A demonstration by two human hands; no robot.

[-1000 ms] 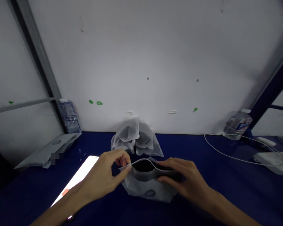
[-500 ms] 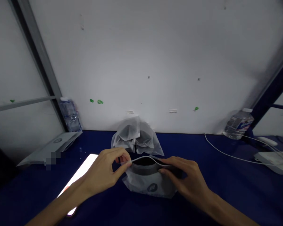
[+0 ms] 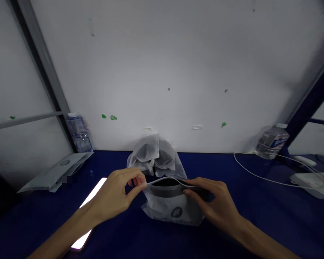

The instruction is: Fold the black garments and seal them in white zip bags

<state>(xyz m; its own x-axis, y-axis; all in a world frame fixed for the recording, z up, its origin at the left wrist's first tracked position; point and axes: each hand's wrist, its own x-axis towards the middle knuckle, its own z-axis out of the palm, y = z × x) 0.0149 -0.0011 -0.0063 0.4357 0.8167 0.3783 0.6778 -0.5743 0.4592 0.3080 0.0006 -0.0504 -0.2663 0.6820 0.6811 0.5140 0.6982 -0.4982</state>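
Note:
A grey-white pouch (image 3: 172,210) with a round logo stands on the blue table (image 3: 259,219) in front of me, its mouth held open and dark inside. My left hand (image 3: 116,196) pinches the pouch's left rim between thumb and fingers. My right hand (image 3: 213,201) grips the right rim, fingers curled over the edge. Just behind the pouch lies a heap of translucent white bags (image 3: 155,156) with dark contents.
A lit phone (image 3: 89,212) lies flat under my left forearm. Flat grey pouches (image 3: 54,172) are stacked at the left. Water bottles stand at the back left (image 3: 79,133) and back right (image 3: 272,142). A white cable (image 3: 259,176) runs to a white box (image 3: 313,181) at the right.
The pouch's mouth has been drawn flatter and narrower between my hands. My left hand has shifted slightly left and back; the pouch sits a little lower.

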